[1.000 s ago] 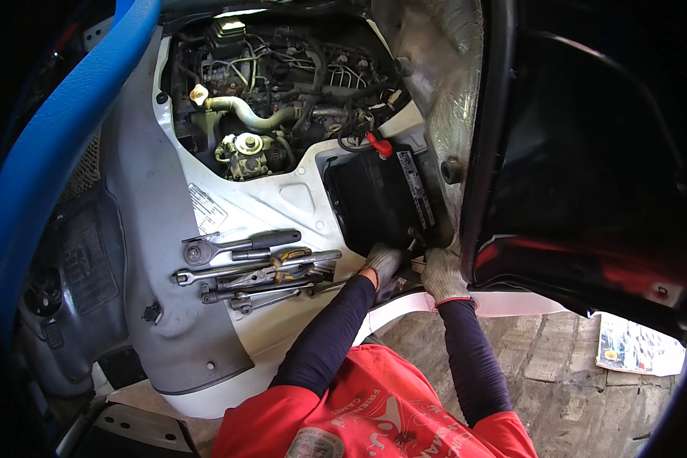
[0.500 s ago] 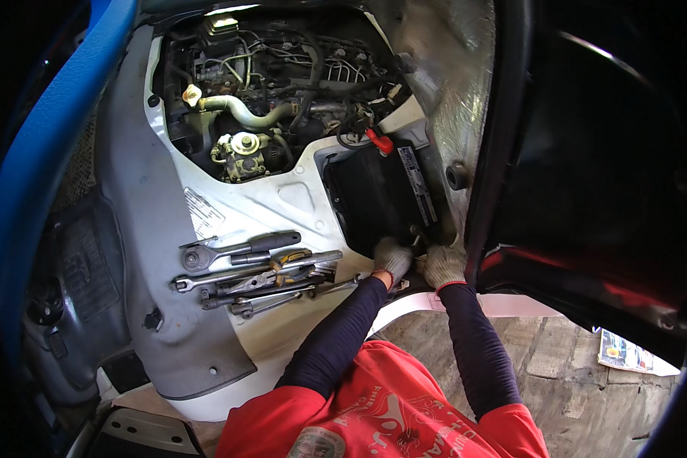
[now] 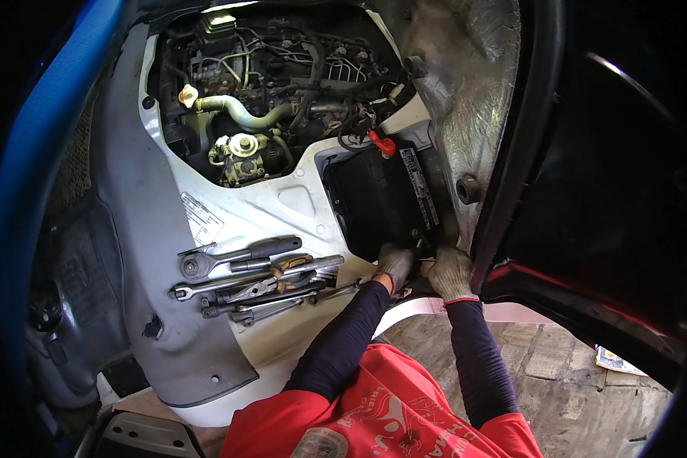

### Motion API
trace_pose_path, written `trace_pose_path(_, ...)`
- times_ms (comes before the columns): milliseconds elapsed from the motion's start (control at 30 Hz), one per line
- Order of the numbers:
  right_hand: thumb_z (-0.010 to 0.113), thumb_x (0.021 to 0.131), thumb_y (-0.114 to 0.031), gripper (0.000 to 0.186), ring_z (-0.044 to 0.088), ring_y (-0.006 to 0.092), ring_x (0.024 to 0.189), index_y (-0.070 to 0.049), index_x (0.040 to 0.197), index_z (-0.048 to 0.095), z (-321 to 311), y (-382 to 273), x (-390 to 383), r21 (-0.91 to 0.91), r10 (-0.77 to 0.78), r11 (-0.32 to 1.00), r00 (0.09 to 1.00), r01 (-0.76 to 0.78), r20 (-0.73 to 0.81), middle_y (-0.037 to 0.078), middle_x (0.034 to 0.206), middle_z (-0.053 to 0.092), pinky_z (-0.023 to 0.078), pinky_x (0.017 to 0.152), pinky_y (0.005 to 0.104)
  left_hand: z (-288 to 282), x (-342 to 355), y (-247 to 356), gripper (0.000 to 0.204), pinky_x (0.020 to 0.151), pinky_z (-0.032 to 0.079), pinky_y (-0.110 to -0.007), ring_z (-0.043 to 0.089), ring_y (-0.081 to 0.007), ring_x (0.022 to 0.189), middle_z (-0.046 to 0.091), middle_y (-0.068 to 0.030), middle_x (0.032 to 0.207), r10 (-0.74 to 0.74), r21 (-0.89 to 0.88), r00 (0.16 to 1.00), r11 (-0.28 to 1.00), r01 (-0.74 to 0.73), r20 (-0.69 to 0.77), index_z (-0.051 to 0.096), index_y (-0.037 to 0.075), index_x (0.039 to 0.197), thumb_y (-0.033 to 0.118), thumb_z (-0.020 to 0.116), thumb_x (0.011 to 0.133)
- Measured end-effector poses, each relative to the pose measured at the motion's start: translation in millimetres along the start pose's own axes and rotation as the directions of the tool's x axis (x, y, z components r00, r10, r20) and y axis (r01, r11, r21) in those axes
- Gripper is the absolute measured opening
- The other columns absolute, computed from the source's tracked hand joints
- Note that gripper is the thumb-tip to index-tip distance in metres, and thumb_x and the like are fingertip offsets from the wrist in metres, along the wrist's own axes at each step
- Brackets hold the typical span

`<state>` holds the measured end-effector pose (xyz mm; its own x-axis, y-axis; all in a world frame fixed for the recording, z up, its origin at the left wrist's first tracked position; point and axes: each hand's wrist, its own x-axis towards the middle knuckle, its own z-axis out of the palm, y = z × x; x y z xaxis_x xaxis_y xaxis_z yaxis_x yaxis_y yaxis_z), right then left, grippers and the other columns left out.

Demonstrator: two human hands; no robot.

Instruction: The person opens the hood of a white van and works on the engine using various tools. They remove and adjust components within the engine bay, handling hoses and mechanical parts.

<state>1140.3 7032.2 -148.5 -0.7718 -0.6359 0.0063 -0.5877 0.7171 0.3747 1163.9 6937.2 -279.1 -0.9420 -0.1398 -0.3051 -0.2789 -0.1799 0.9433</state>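
Both hands are sitting slightly farther right than a second ago, and the left sleeve (image 3: 342, 343) is now baring more of a slim metal tool (image 3: 336, 292) beside it. Black and boxy, the battery (image 3: 374, 202) is resting in a recess of the white panel (image 3: 282, 200), carrying a long printed label (image 3: 418, 187) and, near its far end, a glossy red cap (image 3: 383, 143). At its near end, the left hand (image 3: 395, 265) and the right hand (image 3: 452, 275) are reaching in close beside each other, wearing pale, coarse-knit gloves; their fingertips are hiding from view, so I cannot tell whether they are gripping anything. Left of them, tools are lying in a loose pile across smooth painted metal and matte grey covering (image 3: 191, 359): a round-headed ratchet (image 3: 198, 265), a long shiny bar (image 3: 229, 283) and pliers (image 3: 290, 265) with yellow-and-black handles. Beyond the panel, a pale, S-bent hose (image 3: 244, 113) is curving over the cluttered engine (image 3: 267, 69). Crinkled silvery insulation (image 3: 466, 69) is rising on the right, a smooth blue band (image 3: 30, 153) is arching on the far left, and worn, blocky flooring (image 3: 557, 359) is showing below.
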Motion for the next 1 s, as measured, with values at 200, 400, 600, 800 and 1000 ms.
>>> trace_pose_path(200, 0.071, 0.081, -0.019, 0.026, 0.074, 0.0356, 0.088, -0.002, 0.101, 0.075, 0.3, -3.6, 2.8, 0.391, 0.284, 0.882, 0.959, -0.262, 0.003, 0.022, 0.091, 0.074, 0.056, 0.078, 0.0459, -3.1, 6.3, -12.3, 0.033, 0.079, 0.058, -0.045, 0.076, -0.036, 0.093, 0.077, -0.0193, 0.109, 0.352, 0.486, 0.932, 0.802, -0.347, 0.084, 0.076, 0.013, 0.121, 0.034, 0.057, 0.105)
trace_pose_path(400, 0.072, 0.086, -0.018, 0.02, 0.068, 0.0201, 0.067, -0.002, 0.099, 0.075, 12.7, 7.3, 13.1, 0.763, 0.501, 0.287, 0.769, -0.58, 0.397, 0.009, 0.077, 0.069, 0.051, 0.059, 0.0344, 3.8, 12.6, -7.0, 0.024, 0.083, 0.06, -0.047, 0.076, -0.0347, 0.101, 0.078, -0.0184, 0.103, 0.339, 0.507, 0.937, 0.825, -0.25, -0.089, 0.08, 0.012, 0.111, 0.022, 0.065, 0.095)
trace_pose_path(600, 0.072, 0.086, -0.017, 0.017, 0.07, 0.0277, 0.067, -0.006, 0.099, 0.076, 36.4, 31.5, 7.2, 0.708, 0.58, 0.187, 0.658, -0.681, 0.48, 0.013, 0.076, 0.071, 0.054, 0.06, 0.0382, 16.6, 10.7, 2.4, 0.028, 0.087, 0.059, -0.044, 0.075, -0.0331, 0.104, 0.078, -0.0174, 0.11, 0.106, 0.141, 0.992, 0.985, -0.096, -0.065, 0.08, 0.009, 0.11, 0.027, 0.062, 0.099)
trace_pose_path(800, 0.066, 0.092, -0.016, 0.027, 0.072, 0.0387, 0.079, -0.007, 0.116, 0.074, 45.5, 14.1, -19.6, 0.384, 0.068, 0.921, 0.998, -0.058, -0.012, 0.021, 0.089, 0.075, 0.059, 0.074, 0.0471, 29.4, 23.4, -3.4, 0.038, 0.088, 0.058, -0.041, 0.074, -0.0352, 0.105, 0.078, -0.0168, 0.112, 0.237, 0.502, 0.97, 0.845, -0.184, -0.044, 0.076, 0.007, 0.117, 0.034, 0.052, 0.106)
trace_pose_path(1000, 0.061, 0.095, -0.015, 0.021, 0.073, 0.0357, 0.077, -0.003, 0.108, 0.074, 51.0, -9.6, -10.2, -0.15, 0.12, 0.984, 0.978, -0.095, 0.168, 0.018, 0.088, 0.076, 0.058, 0.07, 0.0487, 39.7, 36.3, -5.2, 0.042, 0.092, 0.056, -0.043, 0.073, -0.0347, 0.111, 0.077, -0.017, 0.114, -0.151, -0.087, 0.988, 0.985, 0.15, -0.011, 0.075, 0.008, 0.117, 0.039, 0.049, 0.106)
